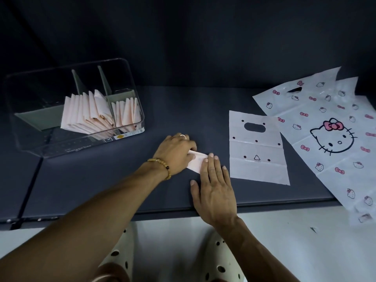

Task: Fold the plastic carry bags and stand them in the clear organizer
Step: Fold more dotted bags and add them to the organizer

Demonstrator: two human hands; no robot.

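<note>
On the dark table (183,102), near the middle of its front edge, a small pink-white folded bag (197,161) lies pinned between the two hands. Its long axis runs on a slant, from the far left down toward the near right. The left hand (176,153) sits over its far-left end with the fingers curled onto the strip, seemingly pinching or tucking that end, though the exact grip is hidden under the knuckles. The right hand (213,186) lies flat with straight fingers, its fingertips pressing the near-right end down. So the hands are close together, one at each end of the same strip, almost touching.

The clear organizer (130,82) stands at the far left of the table, well apart from the hands and on the left hand's side. Its middle and right front compartments already hold rows of folded bags (89,112) standing on edge; the left compartment looks empty. The left hand is the nearer one to it, so carrying the finished fold over would most likely fall to that hand, moving left and away from the body.

To the right of the hands lies a flat small bag (258,151) with a handle cut-out, unfolded, and beyond it, at the table's right edge, large cat-print bags (325,127) overlap and hang past the front corner. Several bags remain to fold.
</note>
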